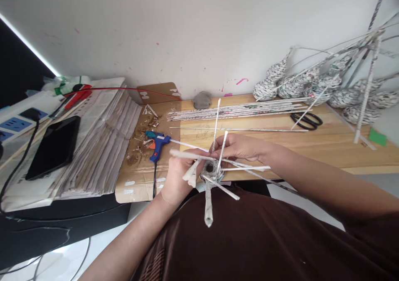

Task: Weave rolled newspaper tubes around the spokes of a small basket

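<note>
Close to my body, over the table's front edge, is a small woven piece of rolled newspaper (218, 175) with a dark hole in its middle. Several paper tubes (208, 204) stick out from it in different directions. My left hand (179, 171) grips its left side, fingers partly hidden behind the tubes. On the far side, my right hand (234, 147) pinches a tube at the rim with thumb and fingers. One long thin tube (264, 176) trails from there to the right, under my forearm. A blue glue gun (158, 144) lies left of my hands on cardboard.
Loose paper tubes (237, 111) lie along the back of the wooden table (343, 148), beside black-handled scissors (307, 121). Woven gourd shapes (289, 85) with long protruding tubes crowd the right. A newspaper stack (115, 139) at left bears a phone (54, 146) and power strip (18, 121).
</note>
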`<state>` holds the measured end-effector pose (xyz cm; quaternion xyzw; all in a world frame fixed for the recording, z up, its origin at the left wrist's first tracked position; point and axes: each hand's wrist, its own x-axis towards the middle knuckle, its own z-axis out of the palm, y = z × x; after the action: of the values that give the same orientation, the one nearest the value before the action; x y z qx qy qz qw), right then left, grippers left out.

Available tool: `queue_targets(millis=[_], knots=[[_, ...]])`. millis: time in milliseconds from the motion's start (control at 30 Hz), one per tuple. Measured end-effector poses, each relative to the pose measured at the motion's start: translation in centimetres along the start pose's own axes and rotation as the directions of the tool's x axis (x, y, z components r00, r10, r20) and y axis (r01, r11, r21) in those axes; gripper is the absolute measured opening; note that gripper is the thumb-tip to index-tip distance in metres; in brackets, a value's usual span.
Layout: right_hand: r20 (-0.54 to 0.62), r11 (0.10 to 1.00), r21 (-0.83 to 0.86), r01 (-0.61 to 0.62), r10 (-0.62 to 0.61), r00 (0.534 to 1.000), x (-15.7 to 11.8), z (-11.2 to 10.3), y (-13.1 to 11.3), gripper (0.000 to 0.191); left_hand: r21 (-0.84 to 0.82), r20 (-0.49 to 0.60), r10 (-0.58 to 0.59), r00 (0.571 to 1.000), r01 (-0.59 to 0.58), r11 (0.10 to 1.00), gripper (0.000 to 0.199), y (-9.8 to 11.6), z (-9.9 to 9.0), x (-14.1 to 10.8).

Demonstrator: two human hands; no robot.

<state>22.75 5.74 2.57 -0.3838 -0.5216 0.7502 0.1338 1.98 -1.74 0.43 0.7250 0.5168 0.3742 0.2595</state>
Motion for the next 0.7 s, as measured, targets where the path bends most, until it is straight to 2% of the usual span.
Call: queue_targets(millis=[133, 200, 267, 400, 533, 633, 700], knots=[[-0.015, 0.999, -0.047, -0.017, 0.017, 1.0, -0.3, 0.1, -1.0, 0.009, 0.033, 0.008, 0.002, 1.0, -0.002, 0.999, 0.014, 0.5, -0.1, 0.4], [-0.043, 0.998, -0.067, -0.008, 0.005, 0.999, -0.4, 0.2, -1.2, 0.01, 0.037, 0.005, -0.009, 1.0, 0.008, 0.999, 0.013, 0.8, -0.2, 0.6], [-0.04, 0.992, -0.121, 0.022, -0.027, 0.999, -0.4, 0.3, -1.3, 0.013, -0.028, 0.016, -0.03, 0.999, 0.031, 0.999, 0.012, 0.9, -0.1, 0.7], [0.002, 0.964, -0.232, 0.133, -0.136, 0.991, -0.5, 0.3, -1.2, 0.019, -0.144, -0.032, -0.137, 0.99, 0.131, 0.981, 0.012, 0.6, 0.5, 0.8], [-0.071, 0.888, -0.413, 0.201, -0.251, 0.965, -0.9, 0.6, -1.2, 0.013, -0.123, -0.091, -0.187, 0.978, 0.175, 0.977, 0.007, 0.5, 1.0, 0.8], [-0.142, 0.801, -0.559, 0.214, -0.347, 0.927, -1.3, 0.9, -1.2, 0.011, -0.175, -0.057, -0.192, 0.98, 0.18, 0.968, 0.005, 0.7, 1.1, 0.8], [-0.154, 0.77, -0.593, 0.235, -0.396, 0.905, -1.3, 1.0, -1.0, 0.011, -0.192, -0.048, -0.185, 0.982, 0.173, 0.966, 0.006, 0.7, 1.1, 0.8]])
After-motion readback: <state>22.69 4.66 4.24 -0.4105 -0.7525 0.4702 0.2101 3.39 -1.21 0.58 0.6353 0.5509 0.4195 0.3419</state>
